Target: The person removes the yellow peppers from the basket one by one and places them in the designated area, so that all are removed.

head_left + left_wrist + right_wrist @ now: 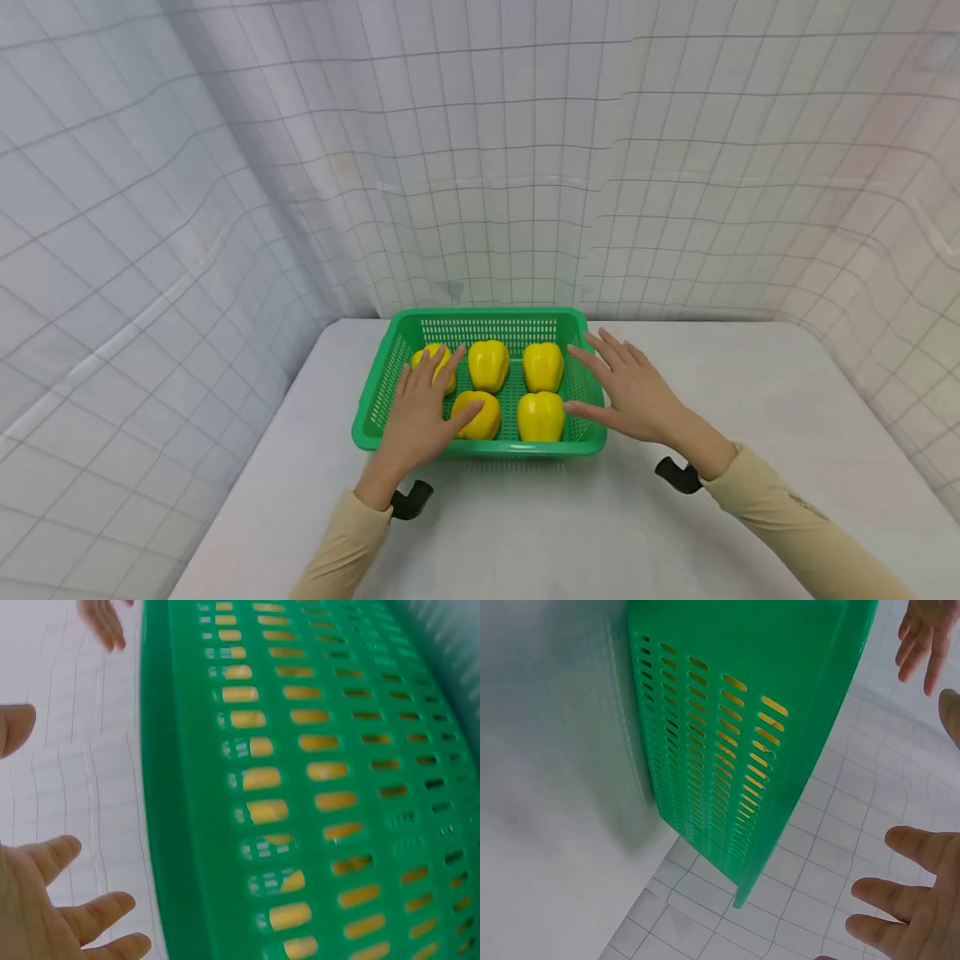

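A green plastic basket [517, 448] with slotted walls holds several yellow bell peppers [542, 418]. Over its left side my left hand [420, 421] hovers, fingers spread, partly hiding the back-left pepper and overlapping the front-left pepper [480, 414] in the head view. My right hand [637, 396] is at the basket's right rim, fingers spread and pointing inward. Neither hand grips anything. In the left wrist view, yellow shows through the slots of the basket wall [199, 825], with the left fingers apart from it. The right wrist view has the right fingers [907, 847] away from the rim.
The basket stands near the back edge of a white table [517, 533]. White grid-patterned curtains [480, 167] hang behind and on both sides. A black curved piece [411, 500] sits at my left wrist and another black piece [677, 475] at my right.
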